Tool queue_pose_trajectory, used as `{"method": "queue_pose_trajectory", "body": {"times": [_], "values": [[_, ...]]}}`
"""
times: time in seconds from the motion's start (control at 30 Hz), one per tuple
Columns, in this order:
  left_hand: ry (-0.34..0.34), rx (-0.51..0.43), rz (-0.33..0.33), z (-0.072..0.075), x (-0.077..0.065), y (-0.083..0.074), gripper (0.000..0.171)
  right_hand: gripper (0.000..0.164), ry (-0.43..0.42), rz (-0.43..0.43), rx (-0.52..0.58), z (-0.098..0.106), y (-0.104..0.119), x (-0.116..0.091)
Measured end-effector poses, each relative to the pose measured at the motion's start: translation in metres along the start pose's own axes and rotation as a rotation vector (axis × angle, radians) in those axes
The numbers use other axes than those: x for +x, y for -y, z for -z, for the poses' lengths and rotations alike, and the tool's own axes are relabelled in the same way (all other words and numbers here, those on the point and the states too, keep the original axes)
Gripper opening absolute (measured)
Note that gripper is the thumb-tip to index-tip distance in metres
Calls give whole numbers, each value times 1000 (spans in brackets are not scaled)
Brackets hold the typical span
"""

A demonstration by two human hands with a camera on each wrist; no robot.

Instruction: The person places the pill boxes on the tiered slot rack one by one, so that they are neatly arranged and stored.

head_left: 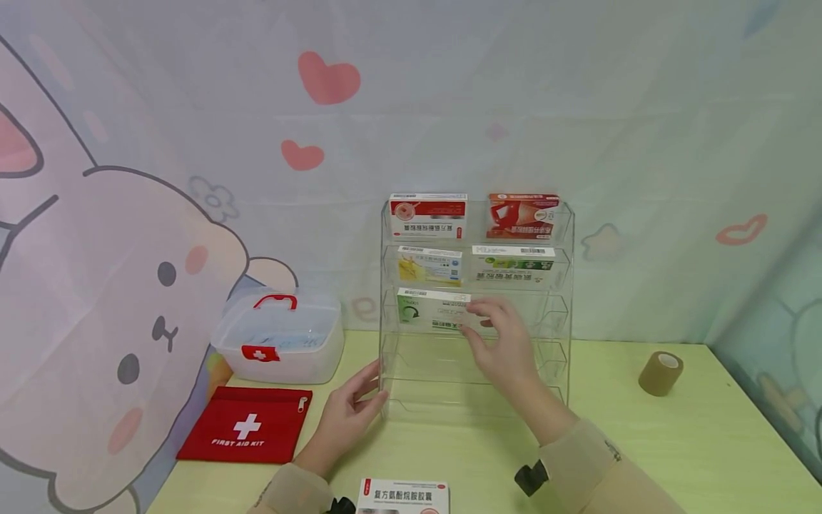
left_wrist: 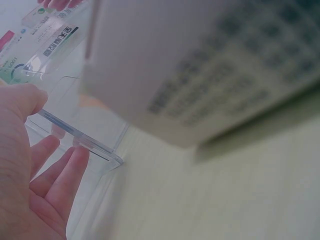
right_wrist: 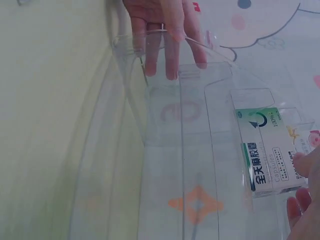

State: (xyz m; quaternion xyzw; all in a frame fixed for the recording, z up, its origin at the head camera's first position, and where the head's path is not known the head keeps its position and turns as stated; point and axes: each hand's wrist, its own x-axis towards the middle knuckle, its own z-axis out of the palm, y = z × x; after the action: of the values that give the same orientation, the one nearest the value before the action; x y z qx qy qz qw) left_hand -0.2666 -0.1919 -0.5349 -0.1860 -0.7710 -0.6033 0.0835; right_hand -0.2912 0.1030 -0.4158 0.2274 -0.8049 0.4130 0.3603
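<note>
A clear acrylic display rack [head_left: 443,360] with several tiers stands on the table. My right hand [head_left: 504,350] is at the right end of a white and green medicine box [head_left: 430,310] in the rack's middle tier. In the right wrist view the thumb lies on that medicine box's [right_wrist: 265,150] printed face, the fingers curled near its end. My left hand [head_left: 349,410] holds the rack's lower left side, thumb and fingers about the clear panel, as the left wrist view shows. Another white medicine box [head_left: 403,496] lies at the table's front edge, near the left wrist.
Red-fronted boxes [head_left: 428,218] [head_left: 523,216] fill the top tier. Below them sit a yellow box [head_left: 429,266] and a green-white box [head_left: 514,264]. On the left are a clear first-aid case [head_left: 279,335] and a red pouch [head_left: 247,425]; a brown bandage roll [head_left: 660,373] stands right.
</note>
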Motion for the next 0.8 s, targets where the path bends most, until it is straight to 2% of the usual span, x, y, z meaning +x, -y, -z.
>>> {"method": "queue_pose_trajectory", "body": {"times": [0.27,0.57,0.8], "values": [[-1,1,-7,0,0,0,61,35,71,53,62,2,-1,-31],[-2,38,9,1,-1,-3,61,30,159,59,103,3,4,-64],[0,22,-1,1,-1,1,62,28,199,57,155,2,3,-89]]}}
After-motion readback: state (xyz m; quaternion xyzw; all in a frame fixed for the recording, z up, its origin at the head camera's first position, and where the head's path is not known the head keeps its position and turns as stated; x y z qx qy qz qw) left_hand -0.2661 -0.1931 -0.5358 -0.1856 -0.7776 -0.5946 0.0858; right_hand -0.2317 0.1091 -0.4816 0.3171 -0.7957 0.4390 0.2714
